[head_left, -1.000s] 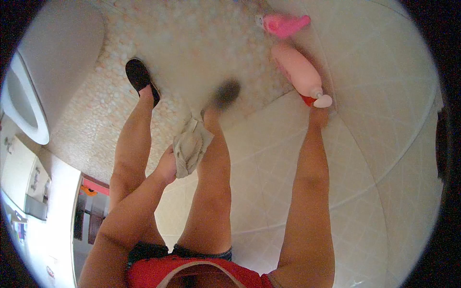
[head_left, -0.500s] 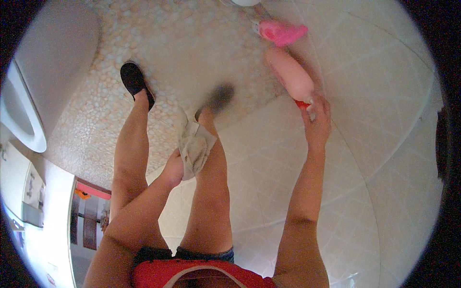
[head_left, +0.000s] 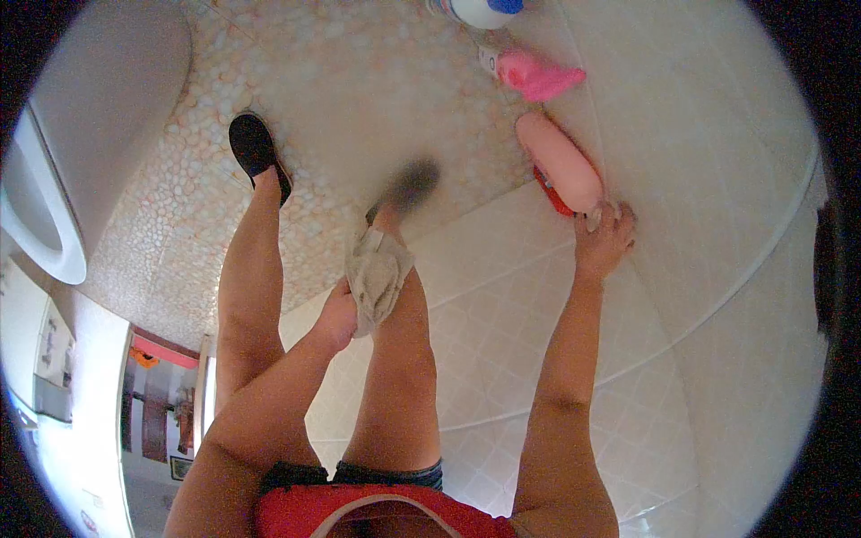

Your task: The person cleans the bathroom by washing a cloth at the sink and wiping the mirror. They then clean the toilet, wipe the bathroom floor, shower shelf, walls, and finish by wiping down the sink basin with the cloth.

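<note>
My left hand (head_left: 341, 316) is closed around a crumpled greyish-beige cloth (head_left: 378, 273), which hangs in front of my shin. On the right, my right hand (head_left: 606, 238) has its fingers curled at the near, whitish end of a long pink bottle (head_left: 562, 161). The exact grip is partly hidden by my fingers. A red curved piece (head_left: 552, 192) shows along the bottle's left side; whether it belongs to the bottle I cannot tell. The bottle is by the foot of the tiled wall.
Beyond the bottle are a bright pink item (head_left: 538, 76) and a white bottle with a blue cap (head_left: 489, 11). A toilet (head_left: 40, 202) stands at left. My black shoes (head_left: 251, 143) are on the pebble-patterned floor (head_left: 314, 63); a tiled wall (head_left: 717, 161) runs along the right.
The pink bottle and my right hand have shifted slightly down and right in view, and more of the red piece shows. The blue-capped bottle has come into view. The cloth stays in my left hand.
</note>
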The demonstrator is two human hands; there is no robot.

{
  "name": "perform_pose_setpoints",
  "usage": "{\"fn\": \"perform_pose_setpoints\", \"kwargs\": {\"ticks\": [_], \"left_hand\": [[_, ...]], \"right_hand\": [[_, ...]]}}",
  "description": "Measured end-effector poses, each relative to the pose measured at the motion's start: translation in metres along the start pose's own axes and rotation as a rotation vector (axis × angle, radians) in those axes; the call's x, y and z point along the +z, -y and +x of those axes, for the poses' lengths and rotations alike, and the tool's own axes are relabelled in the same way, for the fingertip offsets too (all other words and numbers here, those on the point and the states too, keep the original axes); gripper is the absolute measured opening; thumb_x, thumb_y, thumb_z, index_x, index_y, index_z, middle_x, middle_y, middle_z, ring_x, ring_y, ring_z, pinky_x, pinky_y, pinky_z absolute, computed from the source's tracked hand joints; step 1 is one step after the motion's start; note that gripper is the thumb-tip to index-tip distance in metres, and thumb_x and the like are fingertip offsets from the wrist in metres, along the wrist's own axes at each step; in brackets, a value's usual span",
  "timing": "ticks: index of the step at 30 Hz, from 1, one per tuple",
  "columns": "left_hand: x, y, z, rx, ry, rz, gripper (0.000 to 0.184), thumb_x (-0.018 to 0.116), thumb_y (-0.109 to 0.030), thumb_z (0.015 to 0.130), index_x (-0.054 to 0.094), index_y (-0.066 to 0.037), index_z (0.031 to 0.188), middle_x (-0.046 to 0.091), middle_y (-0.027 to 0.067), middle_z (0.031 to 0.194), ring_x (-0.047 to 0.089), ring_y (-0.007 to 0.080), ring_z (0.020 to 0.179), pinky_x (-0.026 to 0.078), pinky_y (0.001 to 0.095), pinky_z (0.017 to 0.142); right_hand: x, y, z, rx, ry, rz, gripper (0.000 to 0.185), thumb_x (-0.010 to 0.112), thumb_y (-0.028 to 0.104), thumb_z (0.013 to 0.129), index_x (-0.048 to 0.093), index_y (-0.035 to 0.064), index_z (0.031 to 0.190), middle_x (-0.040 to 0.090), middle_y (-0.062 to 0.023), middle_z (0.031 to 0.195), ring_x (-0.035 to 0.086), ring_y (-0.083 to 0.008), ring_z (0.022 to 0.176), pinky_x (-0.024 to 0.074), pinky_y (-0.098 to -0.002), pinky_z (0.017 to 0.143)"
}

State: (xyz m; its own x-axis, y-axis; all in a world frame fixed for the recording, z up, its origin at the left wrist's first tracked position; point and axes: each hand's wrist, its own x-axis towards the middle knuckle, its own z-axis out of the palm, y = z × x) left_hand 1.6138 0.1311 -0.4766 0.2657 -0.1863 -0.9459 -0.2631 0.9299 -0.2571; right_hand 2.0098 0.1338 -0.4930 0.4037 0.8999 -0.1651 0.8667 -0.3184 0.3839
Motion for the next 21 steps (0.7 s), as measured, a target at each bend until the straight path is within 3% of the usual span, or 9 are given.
{"fn": "perform_pose_setpoints", "kwargs": {"ticks": [1, 3, 5, 7, 10, 14, 17, 21], "left_hand": [[0.002, 0.000, 0.000, -0.006, -0.013, 0.011, 0.050, 0.061, -0.021, 0.087, 0.044, 0.001, 0.129, 0.057, 0.0100, 0.118, 0.056, 0.0184, 0.104, 0.045, 0.0294, 0.087], [0.002, -0.001, 0.004, 0.003, -0.013, 0.030, 0.050, 0.061, -0.020, 0.088, 0.043, 0.001, 0.130, 0.057, 0.0095, 0.119, 0.055, 0.0185, 0.105, 0.045, 0.0296, 0.088], [-0.002, 0.000, 0.004, 0.022, 0.025, 0.057, 0.049, 0.060, -0.020, 0.089, 0.043, 0.000, 0.130, 0.056, 0.0092, 0.120, 0.055, 0.0187, 0.105, 0.044, 0.0297, 0.088], [0.004, -0.007, -0.002, 0.006, -0.024, 0.058, 0.046, 0.059, -0.018, 0.089, 0.045, -0.001, 0.129, 0.057, 0.0088, 0.119, 0.055, 0.0185, 0.105, 0.044, 0.0293, 0.089], [-0.006, -0.006, 0.007, 0.018, -0.016, -0.034, 0.042, 0.058, -0.016, 0.089, 0.048, -0.002, 0.127, 0.058, 0.0085, 0.117, 0.055, 0.0177, 0.103, 0.044, 0.0288, 0.089], [-0.008, -0.006, 0.009, 0.030, 0.026, 0.034, 0.040, 0.046, -0.012, 0.094, 0.039, -0.002, 0.133, 0.053, 0.0124, 0.127, 0.055, 0.0248, 0.111, 0.047, 0.0366, 0.094], [0.003, -0.016, -0.002, 0.014, 0.047, -0.110, 0.037, 0.057, -0.015, 0.089, 0.051, -0.003, 0.124, 0.060, 0.0071, 0.114, 0.056, 0.0159, 0.101, 0.044, 0.0278, 0.088], [0.009, -0.019, -0.005, 0.035, 0.028, -0.073, 0.038, 0.058, -0.015, 0.088, 0.051, -0.003, 0.124, 0.060, 0.0061, 0.114, 0.056, 0.0152, 0.101, 0.044, 0.0274, 0.088]], "right_hand": [[-0.013, 0.013, 0.013, -0.049, -0.082, -0.068, 0.038, 0.074, 0.015, 0.068, 0.061, 0.0142, 0.104, 0.056, -0.0151, 0.114, 0.054, -0.0334, 0.102, 0.0461, -0.0410, 0.085], [-0.038, 0.051, 0.043, -0.185, -0.028, 0.149, 0.044, 0.070, 0.016, 0.072, 0.057, 0.0159, 0.115, 0.049, -0.0092, 0.127, 0.048, -0.0300, 0.116, 0.0395, -0.0406, 0.097], [-0.033, 0.090, 0.081, -0.297, 0.092, 0.346, 0.048, 0.066, 0.014, 0.074, 0.054, 0.0164, 0.120, 0.048, -0.0107, 0.129, 0.048, -0.0313, 0.116, 0.0404, -0.0424, 0.096], [-0.019, 0.123, 0.115, -0.353, 0.231, 0.182, 0.047, 0.062, 0.010, 0.077, 0.054, 0.0157, 0.122, 0.047, -0.0124, 0.130, 0.048, -0.0324, 0.115, 0.0404, -0.0428, 0.096], [0.009, 0.130, 0.134, -0.493, 0.209, 0.210, 0.045, 0.059, 0.006, 0.078, 0.054, 0.0134, 0.122, 0.048, -0.0147, 0.128, 0.049, -0.0340, 0.113, 0.0416, -0.0422, 0.094], [0.039, 0.098, 0.122, -0.465, 0.185, 0.207, 0.044, 0.058, 0.007, 0.078, 0.054, 0.0142, 0.121, 0.049, -0.0161, 0.126, 0.049, -0.0362, 0.113, 0.0440, -0.0439, 0.092], [0.048, 0.072, 0.090, -0.335, 0.199, 0.190, 0.041, 0.057, 0.010, 0.080, 0.055, 0.0131, 0.121, 0.049, -0.0185, 0.127, 0.049, -0.0383, 0.115, 0.0450, -0.0448, 0.092], [0.059, 0.067, 0.068, -0.171, 0.243, 0.094, 0.045, 0.055, 0.011, 0.083, 0.049, 0.0155, 0.127, 0.049, -0.0165, 0.129, 0.049, -0.0374, 0.115, 0.0454, -0.0450, 0.091]]}}
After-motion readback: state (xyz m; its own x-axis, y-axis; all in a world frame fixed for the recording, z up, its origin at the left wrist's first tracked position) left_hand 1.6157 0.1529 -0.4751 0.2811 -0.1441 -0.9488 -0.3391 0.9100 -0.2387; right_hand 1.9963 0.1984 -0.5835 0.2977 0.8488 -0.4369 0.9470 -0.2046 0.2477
